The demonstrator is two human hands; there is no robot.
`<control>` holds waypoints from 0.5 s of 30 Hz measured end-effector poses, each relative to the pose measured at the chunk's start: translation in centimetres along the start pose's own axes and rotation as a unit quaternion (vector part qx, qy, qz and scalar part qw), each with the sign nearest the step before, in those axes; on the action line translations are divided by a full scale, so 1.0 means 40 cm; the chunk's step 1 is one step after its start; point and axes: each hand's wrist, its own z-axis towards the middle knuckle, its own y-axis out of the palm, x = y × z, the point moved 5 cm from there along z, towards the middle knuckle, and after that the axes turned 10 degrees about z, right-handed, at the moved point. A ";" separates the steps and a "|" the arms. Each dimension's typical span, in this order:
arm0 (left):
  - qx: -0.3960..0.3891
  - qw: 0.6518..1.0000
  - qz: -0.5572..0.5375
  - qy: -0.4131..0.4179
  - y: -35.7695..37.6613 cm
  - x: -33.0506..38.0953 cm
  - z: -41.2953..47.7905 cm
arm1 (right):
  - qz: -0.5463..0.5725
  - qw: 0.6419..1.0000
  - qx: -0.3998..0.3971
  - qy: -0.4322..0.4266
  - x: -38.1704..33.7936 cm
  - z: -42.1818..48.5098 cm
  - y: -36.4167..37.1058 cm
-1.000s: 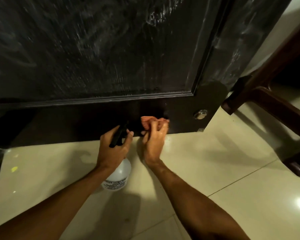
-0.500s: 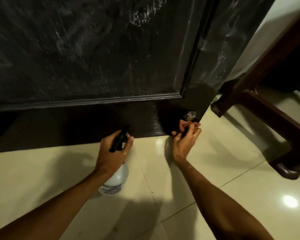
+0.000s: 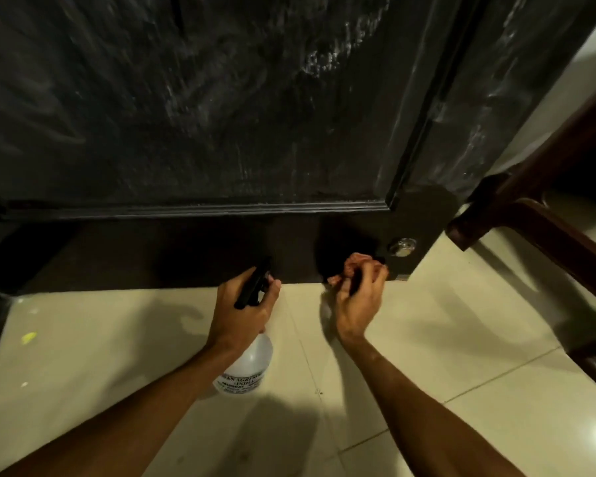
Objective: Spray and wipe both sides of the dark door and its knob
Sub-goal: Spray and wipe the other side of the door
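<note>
The dark door (image 3: 221,115) fills the upper view, its panel streaked with wet smears. A small metal fitting (image 3: 403,247) shines near the door's bottom right corner. My right hand (image 3: 356,302) presses a bunched orange-pink cloth (image 3: 353,265) against the door's bottom rail, just left of that fitting. My left hand (image 3: 245,311) grips a spray bottle (image 3: 246,368) by its black trigger head; the white body hangs below the hand, above the floor. The door knob is out of view.
Cream floor tiles (image 3: 461,339) run under both arms. A dark brown wooden frame or furniture piece (image 3: 547,222) stands at the right, close to the door's edge. A small yellow speck (image 3: 28,337) lies on the tiles at the left.
My right hand slid the cloth rightward along the bottom rail to the metal fitting, then back slightly left. My left hand and the bottle stayed roughly in place.
</note>
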 end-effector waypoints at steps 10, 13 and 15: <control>0.089 0.992 0.020 -0.081 -0.268 -0.150 -0.052 | -0.054 0.934 -0.275 -0.224 -0.238 -0.185 0.291; 0.094 0.991 0.019 -0.089 -0.318 -0.177 -0.062 | -0.011 0.955 -0.187 -0.229 -0.199 -0.112 0.185; 0.122 0.987 0.010 -0.107 -0.386 -0.207 -0.073 | -0.013 0.968 -0.152 -0.197 -0.209 -0.083 0.190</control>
